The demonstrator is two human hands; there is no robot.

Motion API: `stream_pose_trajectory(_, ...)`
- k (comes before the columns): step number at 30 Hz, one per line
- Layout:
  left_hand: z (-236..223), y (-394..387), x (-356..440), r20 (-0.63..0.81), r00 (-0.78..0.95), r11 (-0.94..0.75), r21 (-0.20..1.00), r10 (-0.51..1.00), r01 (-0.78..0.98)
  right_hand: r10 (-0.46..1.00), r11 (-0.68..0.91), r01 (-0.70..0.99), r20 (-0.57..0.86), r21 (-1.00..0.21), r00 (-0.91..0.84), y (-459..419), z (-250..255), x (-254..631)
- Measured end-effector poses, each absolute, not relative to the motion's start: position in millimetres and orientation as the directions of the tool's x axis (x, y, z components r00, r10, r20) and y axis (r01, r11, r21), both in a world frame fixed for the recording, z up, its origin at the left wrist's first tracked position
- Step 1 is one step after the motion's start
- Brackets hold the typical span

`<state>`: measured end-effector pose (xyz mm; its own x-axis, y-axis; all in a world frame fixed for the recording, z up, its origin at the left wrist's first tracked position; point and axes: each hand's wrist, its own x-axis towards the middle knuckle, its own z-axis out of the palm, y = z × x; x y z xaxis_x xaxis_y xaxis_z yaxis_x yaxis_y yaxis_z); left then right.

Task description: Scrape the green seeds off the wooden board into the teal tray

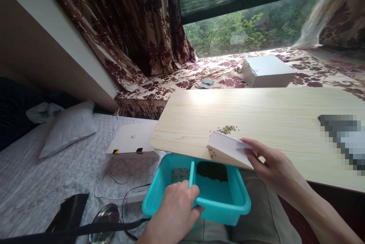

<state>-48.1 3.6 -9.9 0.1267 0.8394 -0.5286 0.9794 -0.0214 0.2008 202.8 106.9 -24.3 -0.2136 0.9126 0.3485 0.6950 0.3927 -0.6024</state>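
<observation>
My left hand [175, 209] grips the near rim of a teal plastic bin [228, 208] held below the edge of a pale wooden board [270, 118]. The bin has a divider; dark small beans lie in its right part and a few in its left. My right hand [273, 166] holds a white plastic scraper card [228, 149] tilted at the board's near edge, just above the bin. A small heap of greenish beans [227, 129] lies on the board just behind the card.
A white box [266, 71] sits on the patterned window seat beyond the board. A white device [131, 141] with a cable rests on the bed to the left, beside a pillow [67, 126]. A metal dish [105, 217] and a dark strap lie lower left.
</observation>
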Motion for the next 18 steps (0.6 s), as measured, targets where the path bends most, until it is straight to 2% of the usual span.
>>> stream_pose_trajectory(10,-9,3,-50,-0.532,0.11,-0.005,0.194,0.84,0.981,0.903,0.429,0.646,0.303,-0.632,-0.304,108,-19,198)
stream_pose_trajectory(16,-5,4,-48,-0.552,0.113,-0.009,0.187,0.826,0.982,0.897,0.426,0.56,0.25,-0.711,-0.365,96,-15,211)
stream_pose_trajectory(18,-5,4,-44,-0.559,0.117,-0.016,0.181,0.821,0.983,0.905,0.417,0.558,0.268,-0.717,-0.332,96,-17,221)
